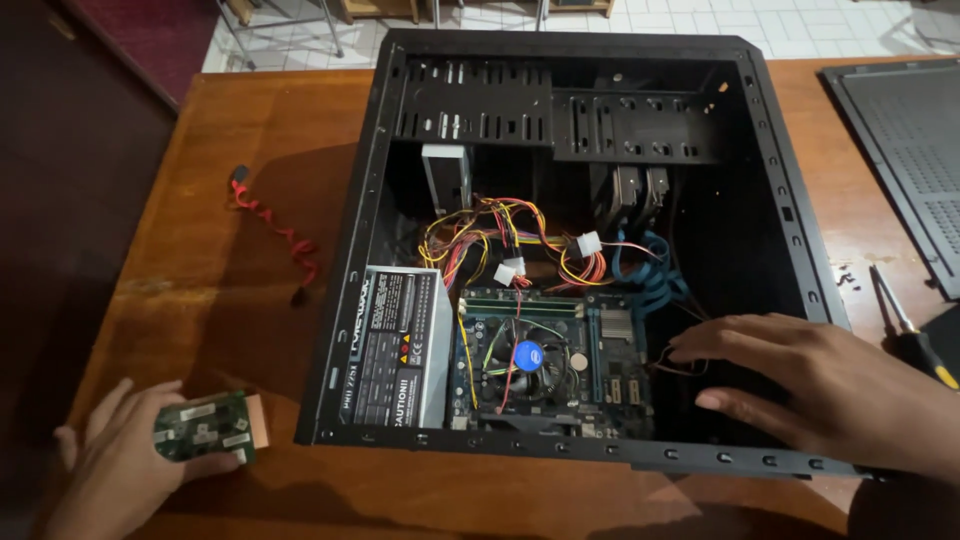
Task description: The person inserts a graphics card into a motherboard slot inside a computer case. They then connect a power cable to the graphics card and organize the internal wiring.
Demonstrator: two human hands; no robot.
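Note:
An open black computer case [780, 190] lies on its side on a wooden table [210, 280]. Inside it sit a green motherboard [560, 370] with a round blue-centred cooler [530, 354], a grey power supply [395, 350] and bundles of coloured cables [500, 245]. My right hand [810, 385] reaches over the case's near rim, its fingers spread by the motherboard's right edge, touching thin wires. My left hand [120, 455] rests on the table at the lower left, holding a small green circuit card [205, 428] with a metal bracket.
A red flat cable [275, 230] lies on the table left of the case. A screwdriver with a yellow and black handle [915, 335] and small screws [845, 278] lie to the right. The case's side panel [905, 150] rests at the far right.

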